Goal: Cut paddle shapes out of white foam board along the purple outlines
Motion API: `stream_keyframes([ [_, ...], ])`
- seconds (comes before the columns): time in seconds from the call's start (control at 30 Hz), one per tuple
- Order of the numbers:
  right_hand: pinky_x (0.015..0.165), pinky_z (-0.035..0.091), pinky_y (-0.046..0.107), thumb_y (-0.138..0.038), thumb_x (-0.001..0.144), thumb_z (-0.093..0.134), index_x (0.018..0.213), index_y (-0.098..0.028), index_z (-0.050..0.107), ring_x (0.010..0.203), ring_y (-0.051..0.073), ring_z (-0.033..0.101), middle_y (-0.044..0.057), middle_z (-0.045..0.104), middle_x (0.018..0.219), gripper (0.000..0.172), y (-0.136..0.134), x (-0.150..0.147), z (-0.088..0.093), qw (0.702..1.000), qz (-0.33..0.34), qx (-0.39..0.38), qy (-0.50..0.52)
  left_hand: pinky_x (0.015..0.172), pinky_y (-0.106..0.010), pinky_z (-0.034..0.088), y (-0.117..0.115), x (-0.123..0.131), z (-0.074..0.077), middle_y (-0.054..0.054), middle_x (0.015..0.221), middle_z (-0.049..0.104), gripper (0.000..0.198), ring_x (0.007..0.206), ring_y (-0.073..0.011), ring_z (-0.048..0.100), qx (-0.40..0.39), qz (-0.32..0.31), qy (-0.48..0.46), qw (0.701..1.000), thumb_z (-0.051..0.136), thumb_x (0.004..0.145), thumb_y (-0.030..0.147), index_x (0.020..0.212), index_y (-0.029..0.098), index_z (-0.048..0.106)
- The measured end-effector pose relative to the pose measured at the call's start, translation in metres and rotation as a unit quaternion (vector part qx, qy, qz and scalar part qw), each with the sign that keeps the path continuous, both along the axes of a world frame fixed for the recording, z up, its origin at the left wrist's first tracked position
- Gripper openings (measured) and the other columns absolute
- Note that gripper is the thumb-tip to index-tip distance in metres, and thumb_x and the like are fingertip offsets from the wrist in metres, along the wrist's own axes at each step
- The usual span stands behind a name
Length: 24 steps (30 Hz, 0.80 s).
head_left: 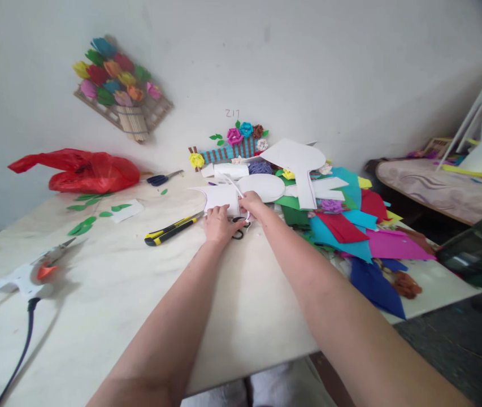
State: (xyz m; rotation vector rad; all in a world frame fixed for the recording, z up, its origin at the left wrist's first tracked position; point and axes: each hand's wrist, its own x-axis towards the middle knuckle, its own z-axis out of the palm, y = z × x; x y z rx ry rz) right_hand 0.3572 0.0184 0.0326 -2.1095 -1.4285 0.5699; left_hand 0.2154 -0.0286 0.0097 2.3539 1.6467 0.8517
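Note:
My left hand (220, 225) lies with its fingers stretched over the near edge of a white sheet piece (221, 199) with a curved, purple-marked edge. Its thumb points toward the black scissor handles (239, 233) beside it. Closed in a pinch, my right hand (252, 204) grips a thin white strip (233, 183) along the right side of that piece. A yellow-and-black utility knife (173, 229) rests just left of my left hand. Behind my right hand is a white oval piece (266, 186).
A glue gun (33, 280) with a black cord lies at left, near green leaf cutouts (82, 226). A red plastic bag (92, 172) and dark-handled scissors (160, 179) are farther back. Coloured sheets (342, 232) and a large white cutout (295, 161) pile up at right.

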Motion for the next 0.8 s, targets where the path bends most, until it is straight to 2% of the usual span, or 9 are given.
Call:
stream_keyframes([
  [0.07,0.056,0.047,0.02,-0.014,0.078,0.051,0.103,-0.01,0.068,0.063,0.014,0.065,0.011,0.072,0.086,0.03,-0.001,0.001,-0.003,0.998,0.006,0.021,0.062,0.097,-0.041,0.037,0.0,-0.001,-0.001,-0.01,0.12,0.061,0.065,0.117,-0.0296,0.046,0.006,-0.009,0.025,1.0,0.069,0.068,0.057,0.121,0.02,0.059],
  [0.13,0.053,0.048,0.021,-0.016,0.079,0.049,0.103,-0.01,0.066,0.06,0.014,0.065,0.011,0.071,0.086,0.031,-0.002,0.003,-0.005,0.997,0.009,0.022,0.076,0.096,-0.04,0.037,0.001,-0.002,-0.002,-0.01,0.119,0.06,0.067,0.117,-0.0296,0.046,0.011,-0.015,0.039,0.999,0.069,0.066,0.061,0.119,0.022,0.059],
  [0.27,0.059,0.051,0.027,-0.017,0.078,0.05,0.105,-0.014,0.065,0.062,0.017,0.066,0.01,0.071,0.087,0.031,-0.004,0.007,0.0,1.0,0.023,-0.005,-0.002,0.096,-0.041,0.036,-0.001,-0.003,0.001,-0.011,0.117,0.06,0.065,0.115,-0.0297,0.046,0.01,-0.026,0.064,0.998,0.067,0.066,0.064,0.115,0.022,0.061],
  [0.37,0.074,0.051,0.032,-0.024,0.083,0.046,0.107,-0.017,0.064,0.083,0.022,0.068,0.012,0.07,0.099,0.031,-0.009,0.01,0.007,0.996,0.01,0.014,-0.088,0.096,-0.041,0.036,-0.001,-0.003,0.001,-0.01,0.112,0.062,0.058,0.113,-0.0298,0.048,0.005,-0.032,0.068,0.997,0.068,0.066,0.063,0.107,0.021,0.065],
  [0.47,0.085,0.048,0.037,-0.033,0.09,0.037,0.108,-0.018,0.064,0.103,0.026,0.063,0.013,0.066,0.112,0.036,-0.014,0.009,0.015,0.99,-0.014,0.056,-0.129,0.095,-0.041,0.036,0.003,-0.003,-0.003,-0.01,0.107,0.064,0.051,0.112,-0.0299,0.05,0.017,-0.03,0.024,0.999,0.064,0.071,0.062,0.101,0.021,0.066],
  [0.57,0.085,0.048,0.033,-0.04,0.092,0.035,0.104,-0.018,0.065,0.094,0.022,0.064,0.011,0.069,0.104,0.039,-0.02,0.004,0.022,0.993,0.009,0.093,-0.07,0.093,-0.04,0.038,0.011,-0.005,-0.007,-0.01,0.099,0.067,0.042,0.106,-0.0281,0.054,0.022,-0.007,-0.098,0.995,0.057,0.078,0.059,0.091,0.02,0.068],
  [0.67,0.075,0.049,0.026,-0.043,0.091,0.039,0.107,-0.015,0.064,0.072,0.014,0.063,0.007,0.07,0.09,0.041,-0.024,-0.006,0.028,0.98,0.084,0.138,0.112,0.084,-0.035,0.043,0.019,-0.009,-0.006,-0.008,0.087,0.068,0.044,0.092,-0.0232,0.06,-0.009,0.003,-0.297,0.955,0.05,0.082,0.058,0.08,0.018,0.066],
  [0.73,0.072,0.049,0.024,-0.045,0.091,0.041,0.114,-0.016,0.062,0.068,0.011,0.06,0.005,0.069,0.091,0.043,-0.026,-0.017,0.03,0.949,0.126,0.168,0.237,0.073,-0.03,0.047,0.023,-0.011,-0.003,-0.007,0.082,0.067,0.047,0.082,-0.0197,0.062,-0.062,-0.041,-0.434,0.898,0.051,0.08,0.061,0.082,0.016,0.064],
  [0.8,0.071,0.049,0.024,-0.046,0.091,0.041,0.119,-0.018,0.06,0.069,0.01,0.059,0.004,0.068,0.096,0.044,-0.026,-0.03,0.032,0.919,0.141,0.182,0.32,0.061,-0.026,0.047,0.024,-0.013,0.001,-0.004,0.074,0.065,0.048,0.068,-0.0157,0.06,-0.128,-0.11,-0.523,0.836,0.058,0.074,0.062,0.084,0.015,0.063],
])
